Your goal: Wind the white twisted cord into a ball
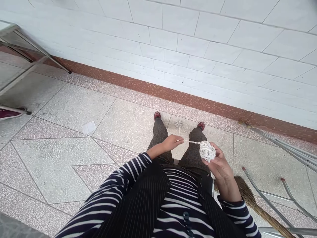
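My right hand (220, 164) grips a white ball of twisted cord (207, 151) above my right thigh, its fingers around the ball's right and lower sides. A short stretch of white cord (193, 142) runs left from the ball to my left hand (172, 142), which pinches it between thumb and fingers. From there the cord hangs down toward a second, looser white bundle (178, 124) on the floor between my feet. Both hands are apart, with the cord drawn nearly straight between them.
A white sheet of paper (88, 128) lies on the floor to the left. A metal-framed table (37, 49) stands at the far left, near another person's shoe (11, 113). At right are a straw broom (257, 205) and metal tubing (262, 193). A tiled wall (178, 43) rises ahead.
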`<state>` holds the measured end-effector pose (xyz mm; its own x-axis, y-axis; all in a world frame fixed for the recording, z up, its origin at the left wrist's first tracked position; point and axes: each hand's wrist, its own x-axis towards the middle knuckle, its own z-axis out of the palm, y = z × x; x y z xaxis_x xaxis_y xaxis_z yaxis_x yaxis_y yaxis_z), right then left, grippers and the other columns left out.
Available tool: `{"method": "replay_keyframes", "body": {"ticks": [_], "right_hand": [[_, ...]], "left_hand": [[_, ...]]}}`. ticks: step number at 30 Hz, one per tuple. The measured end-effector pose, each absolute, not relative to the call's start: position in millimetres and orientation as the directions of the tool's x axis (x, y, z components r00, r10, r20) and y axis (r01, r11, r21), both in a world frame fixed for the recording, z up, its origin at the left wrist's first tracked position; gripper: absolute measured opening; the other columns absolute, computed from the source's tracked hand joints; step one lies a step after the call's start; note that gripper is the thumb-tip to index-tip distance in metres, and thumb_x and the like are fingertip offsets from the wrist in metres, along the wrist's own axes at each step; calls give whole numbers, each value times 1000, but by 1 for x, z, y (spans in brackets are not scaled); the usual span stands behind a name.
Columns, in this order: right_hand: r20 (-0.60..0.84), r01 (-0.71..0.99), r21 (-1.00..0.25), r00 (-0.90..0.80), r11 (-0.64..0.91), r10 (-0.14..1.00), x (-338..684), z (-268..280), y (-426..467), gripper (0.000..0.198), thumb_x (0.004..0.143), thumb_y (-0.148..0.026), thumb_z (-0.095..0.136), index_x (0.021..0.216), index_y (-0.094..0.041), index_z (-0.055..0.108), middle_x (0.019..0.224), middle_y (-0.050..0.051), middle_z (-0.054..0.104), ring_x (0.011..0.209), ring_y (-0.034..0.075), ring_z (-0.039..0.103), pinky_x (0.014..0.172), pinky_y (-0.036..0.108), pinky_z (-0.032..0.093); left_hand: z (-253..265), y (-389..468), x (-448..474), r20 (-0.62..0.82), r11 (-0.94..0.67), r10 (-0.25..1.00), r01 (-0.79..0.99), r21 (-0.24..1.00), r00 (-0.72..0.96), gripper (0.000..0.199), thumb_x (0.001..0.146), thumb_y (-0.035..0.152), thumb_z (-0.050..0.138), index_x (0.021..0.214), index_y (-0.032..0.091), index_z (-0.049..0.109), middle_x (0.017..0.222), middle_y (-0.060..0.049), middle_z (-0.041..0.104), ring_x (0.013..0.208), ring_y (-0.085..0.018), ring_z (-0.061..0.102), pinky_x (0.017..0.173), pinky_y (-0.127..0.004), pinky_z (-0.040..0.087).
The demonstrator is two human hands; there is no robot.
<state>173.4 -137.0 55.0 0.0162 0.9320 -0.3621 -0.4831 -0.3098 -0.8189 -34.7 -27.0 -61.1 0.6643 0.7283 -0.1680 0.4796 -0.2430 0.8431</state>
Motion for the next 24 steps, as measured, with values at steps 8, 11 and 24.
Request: {"method": "replay_keyframes", "body": {"ticks": [8, 11, 24], "right_hand": [[-358, -548, -786, 24, -287, 934, 177, 70, -139, 46, 50, -36, 95, 88, -28, 71, 78, 0, 65, 60, 12, 51, 48, 22, 42], [-361, -562, -781, 52, -271, 931, 175, 69, -140, 41, 53, -34, 94, 86, -27, 71, 81, 0, 67, 59, 10, 50, 50, 22, 42], [-337, -579, -792, 148, -195, 930, 187, 82, -136, 47, 50, -34, 95, 91, -30, 75, 89, 2, 69, 66, 13, 54, 53, 23, 43]], "left_hand": [[-32, 88, -20, -74, -473, 795, 691, 547, 602, 31, 102, 31, 46, 107, 19, 73, 110, -7, 73, 99, -21, 66, 88, -31, 50], [2, 122, 2, -59, -516, 806, 747, 419, 589, 33, 102, 32, 44, 105, 20, 75, 98, -7, 74, 92, -22, 67, 82, -32, 49], [103, 149, 34, 350, -625, 778, 593, 508, 521, 35, 103, 29, 38, 107, 19, 72, 84, -3, 69, 81, -15, 62, 86, -32, 45]]}}
